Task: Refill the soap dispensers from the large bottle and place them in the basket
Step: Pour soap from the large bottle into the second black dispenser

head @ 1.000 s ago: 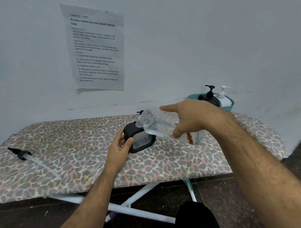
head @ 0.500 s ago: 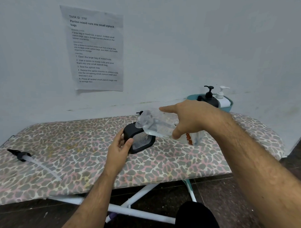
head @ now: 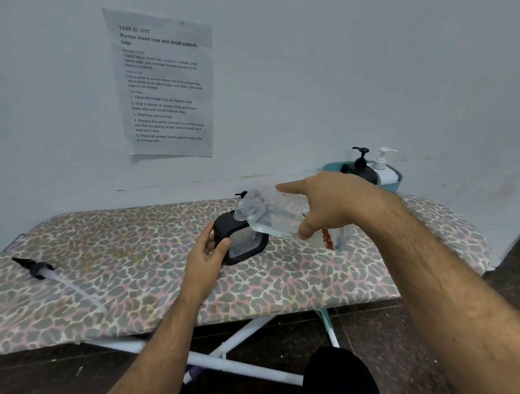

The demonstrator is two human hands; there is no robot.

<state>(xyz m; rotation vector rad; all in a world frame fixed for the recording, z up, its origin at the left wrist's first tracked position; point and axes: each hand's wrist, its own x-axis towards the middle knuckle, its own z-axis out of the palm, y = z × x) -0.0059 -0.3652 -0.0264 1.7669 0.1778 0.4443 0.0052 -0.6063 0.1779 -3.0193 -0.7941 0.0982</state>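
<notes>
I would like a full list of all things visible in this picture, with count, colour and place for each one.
large bottle: 1, clear, tipped over the black dispenser's neck, in the right hand
open dispenser: 1, black, on the board, centre
pump with tube: 1, black head, clear tube, lying on the board, left
basket: 1, teal, far right of the board by the wall
dispensers in basket: 2, one black, one white
ironing board: 1, leopard-print cover, white legs
paper sheet: 1, white, on the wall
left hand: 1, holds the open dispenser
right hand: 1, grips the large bottle
</notes>
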